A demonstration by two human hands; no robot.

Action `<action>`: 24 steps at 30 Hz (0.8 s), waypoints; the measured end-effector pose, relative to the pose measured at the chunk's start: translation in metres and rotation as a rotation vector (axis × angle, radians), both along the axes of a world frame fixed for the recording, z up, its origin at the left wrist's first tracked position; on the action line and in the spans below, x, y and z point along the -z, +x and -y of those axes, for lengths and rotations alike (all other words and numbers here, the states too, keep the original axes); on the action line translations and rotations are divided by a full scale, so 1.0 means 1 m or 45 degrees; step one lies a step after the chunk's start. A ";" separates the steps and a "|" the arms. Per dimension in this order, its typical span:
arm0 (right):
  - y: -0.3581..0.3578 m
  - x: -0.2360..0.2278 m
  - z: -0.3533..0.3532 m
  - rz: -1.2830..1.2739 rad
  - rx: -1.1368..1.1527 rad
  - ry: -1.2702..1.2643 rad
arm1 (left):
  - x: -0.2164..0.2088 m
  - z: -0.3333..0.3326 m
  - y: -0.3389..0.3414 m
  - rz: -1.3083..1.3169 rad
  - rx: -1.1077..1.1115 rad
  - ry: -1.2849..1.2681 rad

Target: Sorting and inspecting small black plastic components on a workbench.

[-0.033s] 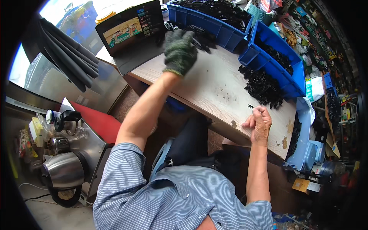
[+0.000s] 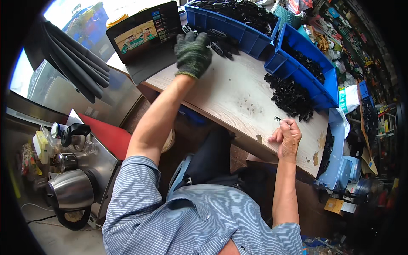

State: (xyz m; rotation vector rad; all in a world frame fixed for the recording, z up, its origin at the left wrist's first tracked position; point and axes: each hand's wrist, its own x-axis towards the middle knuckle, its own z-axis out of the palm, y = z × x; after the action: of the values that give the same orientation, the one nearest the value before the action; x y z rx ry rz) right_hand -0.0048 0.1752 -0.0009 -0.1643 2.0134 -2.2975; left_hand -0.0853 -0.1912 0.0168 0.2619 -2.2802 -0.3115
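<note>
My left hand [image 2: 193, 56], in a dark green-grey knit glove, is over the far left of the table beside the tablet-like screen. Its fingers look spread a little and point away from me; their tips are partly hidden. Just past and right of them lie loose black clip-like parts [image 2: 222, 47]. My bare right hand [image 2: 288, 137] is above the near right edge of the table, fingers curled and pinching a small black part [image 2: 277, 118]. Beyond that hand sits a heap of small black parts [image 2: 291, 97].
Two blue crates, one at the back [image 2: 231, 26] and one at the right [image 2: 301, 63], hold black parts. The screen [image 2: 146, 40] stands at the back left. A light blue bin [image 2: 335, 148] is right of the table [image 2: 225, 95]. A steel kettle [image 2: 72, 189] stands at the left.
My gloved left hand has shifted slightly to the left, toward the screen, uncovering more of the loose black parts. My right hand has stayed in place with the small black part.
</note>
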 end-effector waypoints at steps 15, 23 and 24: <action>0.000 -0.002 0.002 -0.016 0.058 -0.005 | 0.021 -0.034 -0.010 0.075 0.674 -0.115; 0.001 -0.001 0.000 -0.025 0.070 -0.033 | 0.029 -0.037 -0.009 0.061 0.700 0.029; 0.001 -0.001 0.001 -0.026 0.076 -0.025 | 0.031 -0.034 -0.008 0.064 0.703 0.029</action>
State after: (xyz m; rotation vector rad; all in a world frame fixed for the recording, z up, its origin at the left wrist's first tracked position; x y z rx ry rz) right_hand -0.0038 0.1747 0.0003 -0.1308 2.0329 -2.3614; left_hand -0.0930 -0.1569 -0.0142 -0.3631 -2.3663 -0.6163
